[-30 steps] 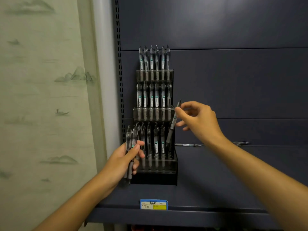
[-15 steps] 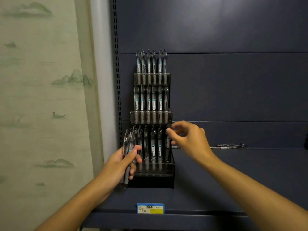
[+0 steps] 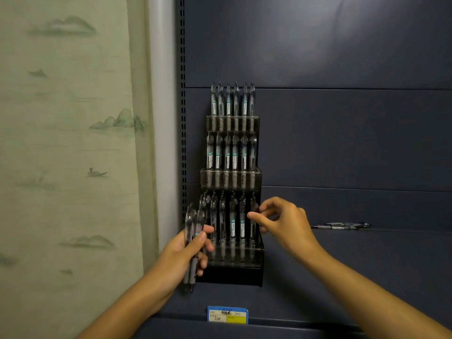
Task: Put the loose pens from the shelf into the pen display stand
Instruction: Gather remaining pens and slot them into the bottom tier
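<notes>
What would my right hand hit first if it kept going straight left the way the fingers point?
Probably the rightmost pen in the bottom row of the black tiered pen display stand: the right hand has its fingers at that pen already, though exact contact is unclear.

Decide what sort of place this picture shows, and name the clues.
Probably a stationery shop: a tiered pen display stand on a dark retail shelf, with a price label on its front edge.
</notes>
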`<action>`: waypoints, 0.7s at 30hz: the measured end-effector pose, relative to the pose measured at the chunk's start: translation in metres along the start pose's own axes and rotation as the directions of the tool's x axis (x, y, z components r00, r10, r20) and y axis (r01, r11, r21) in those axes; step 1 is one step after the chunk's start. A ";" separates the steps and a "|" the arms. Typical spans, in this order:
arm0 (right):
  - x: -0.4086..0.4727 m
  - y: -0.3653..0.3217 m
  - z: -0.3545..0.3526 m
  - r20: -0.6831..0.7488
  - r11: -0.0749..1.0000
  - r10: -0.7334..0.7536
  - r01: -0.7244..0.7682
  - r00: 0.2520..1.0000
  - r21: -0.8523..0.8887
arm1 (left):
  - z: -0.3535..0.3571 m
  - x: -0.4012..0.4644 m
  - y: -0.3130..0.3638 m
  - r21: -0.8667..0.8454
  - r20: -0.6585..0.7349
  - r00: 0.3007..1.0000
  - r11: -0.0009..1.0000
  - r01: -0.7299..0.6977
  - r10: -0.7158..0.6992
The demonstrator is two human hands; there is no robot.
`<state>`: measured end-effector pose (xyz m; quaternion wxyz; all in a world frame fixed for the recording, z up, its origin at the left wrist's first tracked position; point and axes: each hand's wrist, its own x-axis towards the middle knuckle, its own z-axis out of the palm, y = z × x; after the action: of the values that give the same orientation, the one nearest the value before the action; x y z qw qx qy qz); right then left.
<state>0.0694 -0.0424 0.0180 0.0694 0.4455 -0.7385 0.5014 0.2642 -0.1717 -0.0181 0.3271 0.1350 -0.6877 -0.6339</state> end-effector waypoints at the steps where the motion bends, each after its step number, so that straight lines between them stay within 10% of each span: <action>1: 0.000 -0.002 -0.002 -0.020 1.000 0.003 -0.003 1.000 0.002 | 0.000 0.000 0.001 0.004 0.006 1.000 1.000 0.001 -0.001; 21: -0.023 -0.073 0.034 0.266 0.965 -0.212 0.160 0.940 0.206 | 0.004 -0.012 0.018 -0.105 0.074 0.997 0.994 -0.012 0.020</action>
<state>0.1478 -0.0632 0.0381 -0.0313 0.5856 -0.6464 0.4881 0.2754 -0.1586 -0.0044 0.3129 0.0885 -0.6665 -0.6709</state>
